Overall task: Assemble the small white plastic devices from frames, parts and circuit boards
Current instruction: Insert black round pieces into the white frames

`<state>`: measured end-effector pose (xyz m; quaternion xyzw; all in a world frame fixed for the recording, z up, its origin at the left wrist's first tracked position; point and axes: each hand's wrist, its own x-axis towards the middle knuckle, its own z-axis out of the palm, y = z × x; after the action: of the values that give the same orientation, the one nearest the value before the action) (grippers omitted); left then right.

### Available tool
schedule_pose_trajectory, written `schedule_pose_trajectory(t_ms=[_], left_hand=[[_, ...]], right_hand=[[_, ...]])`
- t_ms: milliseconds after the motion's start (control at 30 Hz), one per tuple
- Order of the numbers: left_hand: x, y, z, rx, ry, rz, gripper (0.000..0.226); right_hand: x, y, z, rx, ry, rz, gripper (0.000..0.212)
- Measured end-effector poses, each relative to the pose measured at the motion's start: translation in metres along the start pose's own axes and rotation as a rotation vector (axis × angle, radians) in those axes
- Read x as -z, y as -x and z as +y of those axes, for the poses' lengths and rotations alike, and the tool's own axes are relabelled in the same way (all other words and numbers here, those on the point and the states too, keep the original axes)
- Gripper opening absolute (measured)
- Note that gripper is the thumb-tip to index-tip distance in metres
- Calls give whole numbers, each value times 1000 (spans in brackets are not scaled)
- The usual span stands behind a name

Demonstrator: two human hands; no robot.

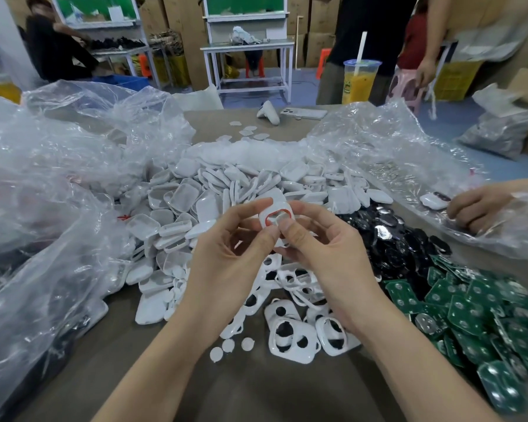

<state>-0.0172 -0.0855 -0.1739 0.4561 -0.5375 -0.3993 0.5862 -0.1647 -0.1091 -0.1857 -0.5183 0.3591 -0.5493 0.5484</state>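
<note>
Both my hands hold one small white frame with a red ring above the table's middle. My left hand pinches its left side between thumb and fingers. My right hand grips its right side, thumb pressing on the opening. Below the hands lies a heap of white frames with holes. A big pile of white shells spreads behind. Black round parts and green circuit boards lie to the right. A few small white discs sit near my left forearm.
Crumpled clear plastic bags crowd the left and far right. Another person's hand rests at the right edge by a finished white device. A cup of yellow drink and a phone stand at the table's far edge.
</note>
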Motion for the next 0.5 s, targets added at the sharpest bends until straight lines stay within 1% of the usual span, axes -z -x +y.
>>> schedule_pose_trajectory(t_ms=[233, 500], left_hand=[[-2, 1, 0, -2, -3, -17, 18], [-3, 3, 2, -1, 16, -24, 17]], right_hand=[[2, 0, -2, -4, -46, 23, 21], [4, 1, -2, -30, -112, -3, 21]])
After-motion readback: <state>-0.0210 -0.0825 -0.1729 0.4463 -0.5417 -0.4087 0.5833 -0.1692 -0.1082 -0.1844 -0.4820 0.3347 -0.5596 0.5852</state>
